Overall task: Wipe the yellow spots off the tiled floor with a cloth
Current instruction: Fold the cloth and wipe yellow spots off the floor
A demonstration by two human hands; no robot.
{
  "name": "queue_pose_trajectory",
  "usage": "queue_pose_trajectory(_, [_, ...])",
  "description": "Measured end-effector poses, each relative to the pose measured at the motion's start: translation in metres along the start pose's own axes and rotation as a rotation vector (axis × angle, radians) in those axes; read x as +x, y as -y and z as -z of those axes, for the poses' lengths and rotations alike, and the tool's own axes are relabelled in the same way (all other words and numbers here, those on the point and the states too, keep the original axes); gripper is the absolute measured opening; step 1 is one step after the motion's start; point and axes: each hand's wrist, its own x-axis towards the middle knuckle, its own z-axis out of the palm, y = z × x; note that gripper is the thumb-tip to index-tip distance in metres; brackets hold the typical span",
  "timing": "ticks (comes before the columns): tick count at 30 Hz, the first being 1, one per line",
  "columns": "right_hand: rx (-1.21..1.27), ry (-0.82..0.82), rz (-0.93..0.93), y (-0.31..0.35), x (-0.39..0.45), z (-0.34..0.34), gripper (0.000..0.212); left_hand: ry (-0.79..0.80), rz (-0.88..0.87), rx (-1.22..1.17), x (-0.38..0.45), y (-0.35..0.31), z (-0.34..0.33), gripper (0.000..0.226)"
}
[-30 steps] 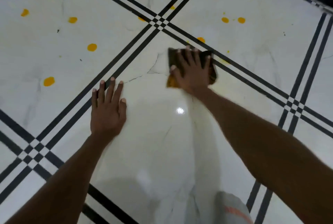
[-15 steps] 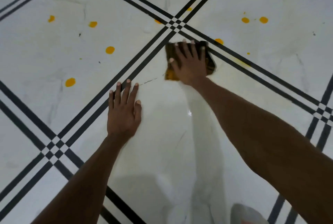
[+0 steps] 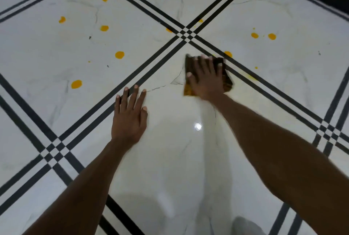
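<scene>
Several yellow spots [image 3: 76,84] dot the tiled floor [image 3: 47,49] at left; the left hand [image 3: 130,115] lies flat, fingers straight, mid-frame, while the right hand [image 3: 206,78], fingers spread, presses a dark cloth [image 3: 227,81] beside the black tile lines [image 3: 264,83].

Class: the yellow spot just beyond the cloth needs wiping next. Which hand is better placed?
Right. The right hand presses the cloth beside that yellow spot; the left hand lies flat, bare, farther away.
</scene>
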Motion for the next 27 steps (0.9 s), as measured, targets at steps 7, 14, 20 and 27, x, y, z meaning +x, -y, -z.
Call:
queue_pose_trajectory(7, [0.256,0.194,0.275,0.033,-0.078,-0.006,0.058,0.000,0.125,-0.261,0.016,-0.041,0.020,0.052])
queue_pose_trajectory(14, [0.054,0.166,-0.004,-0.014,-0.069,0.034,0.055,0.238,0.173,-0.482,0.069,-0.126,0.037,0.066])
queue_pose_trajectory(20, [0.203,0.220,-0.174,-0.034,-0.071,0.047,0.033,0.381,0.528,-0.688,0.096,-0.139,0.044,0.054])
queue_pose_trajectory(27, [0.625,0.175,-0.198,-0.072,-0.102,0.102,0.019,0.430,0.307,-0.980,0.113,-0.158,0.083,0.012])
